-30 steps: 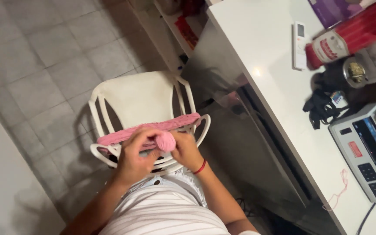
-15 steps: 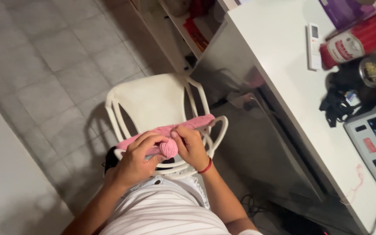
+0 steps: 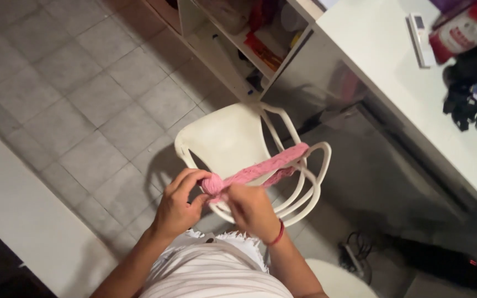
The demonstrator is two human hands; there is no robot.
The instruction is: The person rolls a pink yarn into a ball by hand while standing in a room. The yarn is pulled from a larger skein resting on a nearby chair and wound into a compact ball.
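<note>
Together, left hand point(image 3: 176, 205) and right hand point(image 3: 252, 208), fingers curled, each grip closed around the pink strip point(image 3: 260, 170).

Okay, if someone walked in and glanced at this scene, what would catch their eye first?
Most likely the pink knitted strip, bright against the pale surroundings, rolled at one end between the left hand and right hand at the centre of the view. Its loose end trails over the armrest of the white plastic chair just beyond the hands. Next, the red canister on the white counter at upper right.
</note>
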